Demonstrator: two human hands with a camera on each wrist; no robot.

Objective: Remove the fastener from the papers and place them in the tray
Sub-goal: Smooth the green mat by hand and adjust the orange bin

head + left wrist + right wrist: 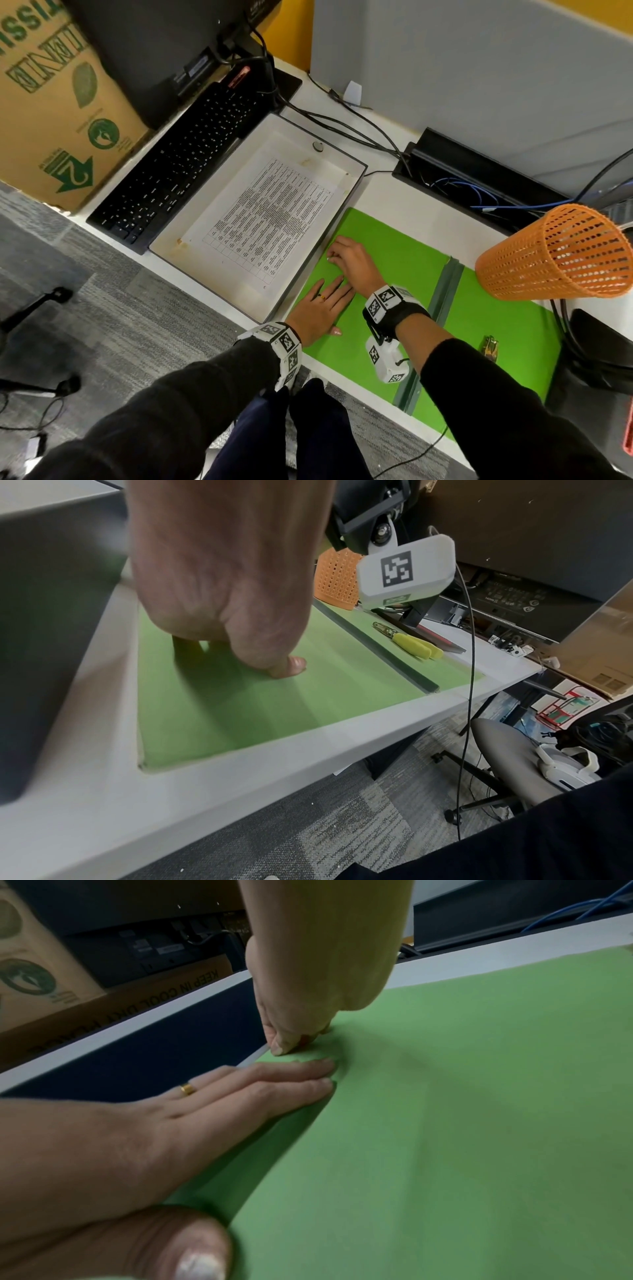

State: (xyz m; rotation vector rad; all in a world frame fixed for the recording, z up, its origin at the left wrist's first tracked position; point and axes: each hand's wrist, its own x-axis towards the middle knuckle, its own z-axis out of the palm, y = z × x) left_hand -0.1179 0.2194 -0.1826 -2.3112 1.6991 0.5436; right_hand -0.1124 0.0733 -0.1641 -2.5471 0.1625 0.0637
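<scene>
Evidently the left hand (317, 313) lies flat, fingers straight, pinning the open green card folder (404, 260) to the white counter (383, 186), while the right hand (349, 262), fingers curled, picks at the folder's edge. Printed papers (270, 212) already lie in the shallow white tray (356, 178) at ten o'clock; the yellow-handled staple remover (411, 642) sits unused at four o'clock.

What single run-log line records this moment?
left hand: flat on green folder | right hand: fingertips at its edge | tray: holds printed sheet
</scene>
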